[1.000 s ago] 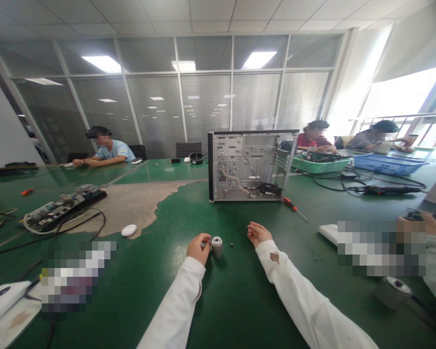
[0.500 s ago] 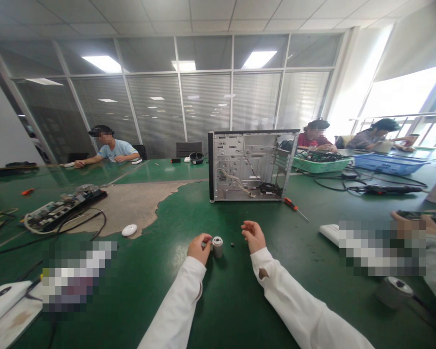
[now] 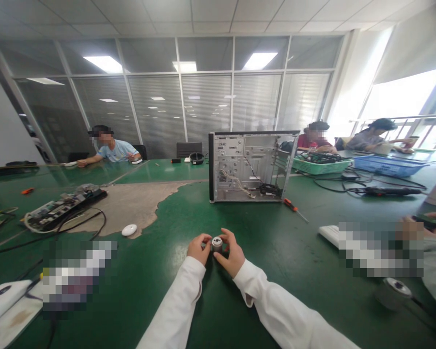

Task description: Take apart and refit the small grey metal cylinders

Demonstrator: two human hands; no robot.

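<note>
A small grey metal cylinder stands upright on the green table, its round top with dark holes facing up. At its left side is my left hand, fingers curled and fingertips against the cylinder's edge. My right hand wraps the right side, thumb in front and fingers behind. Both hands are low over the table, in white sleeves. The spot right of the cylinder is covered by my right hand, so the small dark piece seen there before is hidden.
An open computer case stands ahead, with an orange screwdriver beside it. Left are a white round lid and a circuit assembly. At right, another metal cylinder lies near a co-worker's hand. Baskets stand beyond.
My right hand has moved left and closed in around the metal cylinder. The small dark piece beside it is out of sight. My left hand has stayed in place.
</note>
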